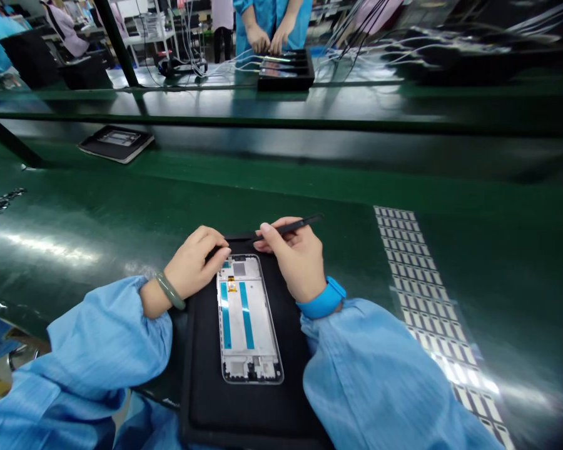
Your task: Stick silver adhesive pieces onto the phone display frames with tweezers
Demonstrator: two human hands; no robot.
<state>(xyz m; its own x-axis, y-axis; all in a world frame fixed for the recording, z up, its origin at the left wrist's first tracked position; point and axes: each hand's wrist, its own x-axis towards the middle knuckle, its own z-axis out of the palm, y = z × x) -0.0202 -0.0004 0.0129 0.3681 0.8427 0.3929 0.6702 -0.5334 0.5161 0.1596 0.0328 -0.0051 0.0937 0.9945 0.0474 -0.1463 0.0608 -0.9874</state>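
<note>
Presently, a phone frame [237, 312] is seen on a black pad [204, 394], inner side up, its far end angled slightly to the left. The pad is placed at the near side of a green bench [122, 219]. Two blue strips [246, 319] are observed lengthwise inside the frame, parallel and apart; a small orange-gold patch [233, 287] is noted near the far end of the left one.

The left hand [194, 262] is held at the far left corner of the frame, thumb and fingers bent toward it. Its grip is nearly closed; whether anything is pinched there cannot be told. A green bangle [170, 290] is worn on that wrist.

The right hand [295, 256] is held past the frame's far right corner. Its grip is closed on a slim black tool [300, 225], which is pinched between thumb and fingers and slanted, its raised end directed to the right. A blue band [323, 300] is worn on the wrist.

To the right, a long sheet of small rectangular pieces [417, 281] is spread on the bench. At far left, a cluster of small dark pieces [5, 200] is found; farther back, a second pad [117, 144] is seen with a frame-like piece on it. Beyond, a black box [286, 78] is attended by a co-worker in blue [272, 19].
</note>
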